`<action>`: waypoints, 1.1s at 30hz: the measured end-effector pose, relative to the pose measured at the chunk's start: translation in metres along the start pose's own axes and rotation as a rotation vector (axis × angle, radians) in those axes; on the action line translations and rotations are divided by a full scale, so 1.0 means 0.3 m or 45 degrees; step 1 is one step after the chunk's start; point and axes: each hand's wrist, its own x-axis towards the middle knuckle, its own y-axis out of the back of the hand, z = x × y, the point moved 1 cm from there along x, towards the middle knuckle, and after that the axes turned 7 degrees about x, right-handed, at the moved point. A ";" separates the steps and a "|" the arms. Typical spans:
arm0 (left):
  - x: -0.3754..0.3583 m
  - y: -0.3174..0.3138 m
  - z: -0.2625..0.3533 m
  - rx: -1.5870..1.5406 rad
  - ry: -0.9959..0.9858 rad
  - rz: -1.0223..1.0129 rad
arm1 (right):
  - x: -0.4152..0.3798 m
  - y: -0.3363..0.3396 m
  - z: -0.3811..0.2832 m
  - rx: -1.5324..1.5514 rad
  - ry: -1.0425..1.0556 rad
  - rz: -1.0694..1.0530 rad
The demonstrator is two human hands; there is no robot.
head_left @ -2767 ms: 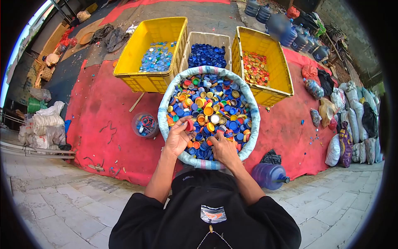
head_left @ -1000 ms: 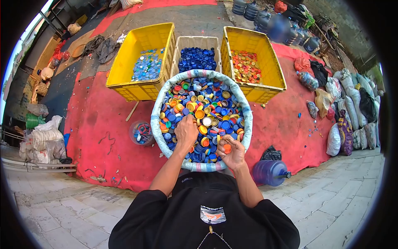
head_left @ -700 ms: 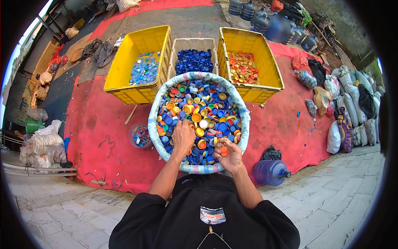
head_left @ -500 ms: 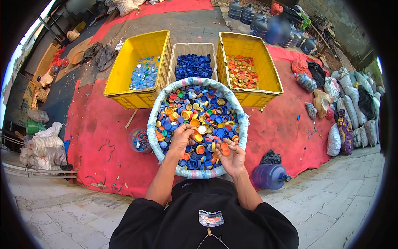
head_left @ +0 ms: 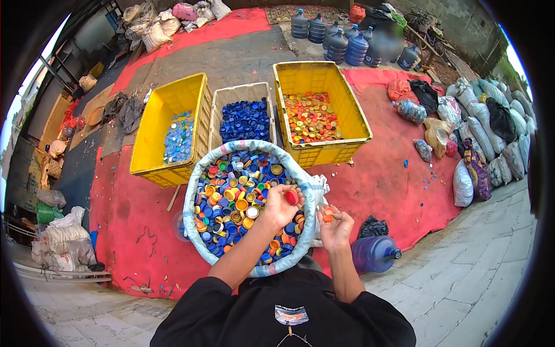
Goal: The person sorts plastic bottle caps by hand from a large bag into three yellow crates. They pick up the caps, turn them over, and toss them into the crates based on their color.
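Observation:
A round basket (head_left: 198, 237) with a pale blue woven-sack rim stands right in front of me, heaped with mixed bottle caps (head_left: 234, 196). Over its right part, my left hand (head_left: 279, 208) pinches a red bottle cap (head_left: 291, 198). My right hand (head_left: 336, 230) is just outside the basket's right rim, fingers curled around orange bottle caps (head_left: 329, 214). Beyond the basket are three crates. The left yellow crate (head_left: 151, 136) has light blue and clear caps, the middle whitish crate (head_left: 241, 92) dark blue ones, and the right yellow crate (head_left: 329, 151) red, orange and yellow ones.
A large blue water jug (head_left: 373, 254) lies on its side at my right, beside a black plastic bag (head_left: 373, 226). Stuffed sacks (head_left: 480, 139) line the right side. More water jugs (head_left: 336, 46) stand at the back. Red sheeting (head_left: 399, 191) covers the ground.
My left hand has moved right across the basket and now has a red cap. My right hand has shifted from over the caps to outside the rim. The view has turned.

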 end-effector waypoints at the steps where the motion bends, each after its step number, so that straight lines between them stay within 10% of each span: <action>1: 0.081 -0.037 0.015 0.040 0.006 -0.043 | 0.091 -0.005 -0.022 -0.026 -0.019 -0.036; 3: 0.236 -0.183 0.093 0.005 -0.072 -0.012 | 0.244 -0.170 -0.084 0.136 -0.168 -0.303; 4: 0.295 -0.335 0.201 -0.012 -0.292 -0.149 | 0.462 -0.274 -0.121 0.433 -0.237 -1.191; 5: 0.291 -0.408 0.265 -0.073 -0.288 -0.078 | 0.354 -0.463 -0.131 0.077 0.132 -0.564; 14: -0.053 -0.058 0.409 0.204 -0.705 -0.060 | 0.364 -0.214 -0.054 -0.456 0.386 -0.118; 20: -0.317 0.244 0.236 0.464 -0.904 0.304 | 0.055 -0.080 0.092 -2.103 1.329 -0.603; 33: -0.503 0.461 -0.008 0.770 -0.822 0.570 | -0.077 -0.132 0.277 -2.719 1.213 -0.843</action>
